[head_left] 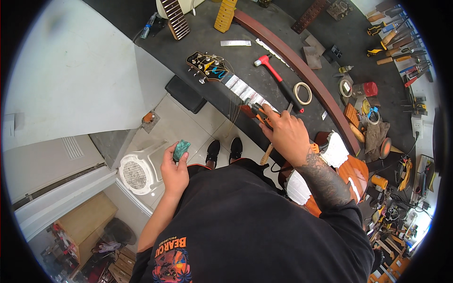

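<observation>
A guitar lies along the bench edge, its dark headstock (206, 67) at the far left with loose strings looping off it. Pale strips cover the fretboard (240, 87). White sheets lie on parts of the orange-brown body (354, 170). My right hand (289, 134) is closed round a black-and-orange hand tool (257, 111), whose head is at the fretboard; its exact kind is partly hidden by my fingers. Away from the bench, my left hand (175, 170) pinches a small, crumpled-looking green piece (181, 150). A wooden handle (267, 154) sticks out below my right hand.
Beyond the neck lie a red-and-black mallet (278, 78), a tape roll (302, 93) and a steel ruler (235, 43). A curved brown rail (302, 75) crosses the bench. Hand tools (396, 40) hang at right. A white stool (141, 172) stands on the floor at left.
</observation>
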`<action>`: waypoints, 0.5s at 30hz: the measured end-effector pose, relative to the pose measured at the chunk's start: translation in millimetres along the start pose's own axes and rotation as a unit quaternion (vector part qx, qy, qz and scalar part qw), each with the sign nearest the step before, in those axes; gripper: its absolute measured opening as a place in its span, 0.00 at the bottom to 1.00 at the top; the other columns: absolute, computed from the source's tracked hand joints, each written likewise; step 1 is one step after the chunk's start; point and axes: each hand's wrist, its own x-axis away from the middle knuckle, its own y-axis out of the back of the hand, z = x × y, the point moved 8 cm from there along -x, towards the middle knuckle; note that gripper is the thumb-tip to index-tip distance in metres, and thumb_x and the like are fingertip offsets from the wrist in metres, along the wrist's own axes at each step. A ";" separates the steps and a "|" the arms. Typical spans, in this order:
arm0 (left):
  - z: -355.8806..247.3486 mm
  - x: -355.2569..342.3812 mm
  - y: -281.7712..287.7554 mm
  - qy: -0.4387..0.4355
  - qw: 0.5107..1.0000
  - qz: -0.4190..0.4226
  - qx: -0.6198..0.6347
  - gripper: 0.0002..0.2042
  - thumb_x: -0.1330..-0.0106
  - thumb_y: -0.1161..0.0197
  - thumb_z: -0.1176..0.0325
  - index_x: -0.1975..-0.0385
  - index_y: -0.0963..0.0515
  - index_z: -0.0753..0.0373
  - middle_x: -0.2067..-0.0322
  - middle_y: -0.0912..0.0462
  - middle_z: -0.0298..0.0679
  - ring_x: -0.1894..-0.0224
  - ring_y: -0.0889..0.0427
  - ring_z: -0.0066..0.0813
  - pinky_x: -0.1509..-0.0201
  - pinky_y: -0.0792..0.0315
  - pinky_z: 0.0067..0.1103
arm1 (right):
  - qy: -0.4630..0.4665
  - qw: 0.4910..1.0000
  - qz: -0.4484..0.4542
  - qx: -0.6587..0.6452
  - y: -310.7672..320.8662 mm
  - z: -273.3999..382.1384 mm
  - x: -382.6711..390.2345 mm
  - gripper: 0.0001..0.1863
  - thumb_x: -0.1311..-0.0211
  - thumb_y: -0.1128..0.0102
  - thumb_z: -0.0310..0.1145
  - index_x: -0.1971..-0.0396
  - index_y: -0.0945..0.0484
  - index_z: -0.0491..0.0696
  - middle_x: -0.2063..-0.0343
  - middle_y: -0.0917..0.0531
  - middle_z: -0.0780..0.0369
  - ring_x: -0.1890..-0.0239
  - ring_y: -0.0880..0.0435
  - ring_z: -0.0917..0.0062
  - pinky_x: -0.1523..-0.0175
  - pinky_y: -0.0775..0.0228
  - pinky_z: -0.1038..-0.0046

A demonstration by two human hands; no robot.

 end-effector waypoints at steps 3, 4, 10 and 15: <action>0.7 -0.2 0.9 -0.003 1.000 -0.004 0.005 0.18 0.25 0.31 0.78 0.37 0.23 0.72 0.47 0.11 0.47 0.46 0.12 0.29 0.38 0.21 0.25 | 0.003 1.000 -0.002 -0.003 1.4 0.9 1.2 0.29 0.24 0.35 0.50 0.29 0.26 0.54 0.65 0.15 0.54 0.67 0.10 0.56 0.58 0.19 0.57; 1.3 -0.2 1.0 -0.002 1.000 -0.004 0.000 0.18 0.25 0.31 0.78 0.37 0.23 0.72 0.47 0.11 0.47 0.45 0.12 0.29 0.38 0.21 0.25 | 0.002 1.000 -0.002 -0.003 1.1 0.6 1.2 0.29 0.24 0.35 0.50 0.29 0.26 0.54 0.65 0.15 0.54 0.67 0.10 0.56 0.58 0.19 0.57; 5.5 -1.7 2.7 -0.006 1.000 -0.006 -0.009 0.19 0.25 0.30 0.76 0.38 0.22 0.72 0.47 0.11 0.48 0.45 0.12 0.29 0.38 0.21 0.25 | -0.010 1.000 -0.004 -0.010 1.2 -5.1 -2.3 0.30 0.24 0.34 0.50 0.29 0.25 0.55 0.66 0.15 0.53 0.67 0.10 0.55 0.58 0.18 0.56; 3.9 -1.9 3.9 0.000 1.000 -0.004 -0.021 0.19 0.25 0.30 0.76 0.38 0.23 0.72 0.46 0.11 0.48 0.45 0.12 0.29 0.38 0.21 0.26 | -0.013 1.000 -0.018 -0.011 2.7 -8.9 -2.0 0.30 0.25 0.34 0.50 0.29 0.26 0.56 0.65 0.14 0.53 0.66 0.09 0.55 0.58 0.18 0.56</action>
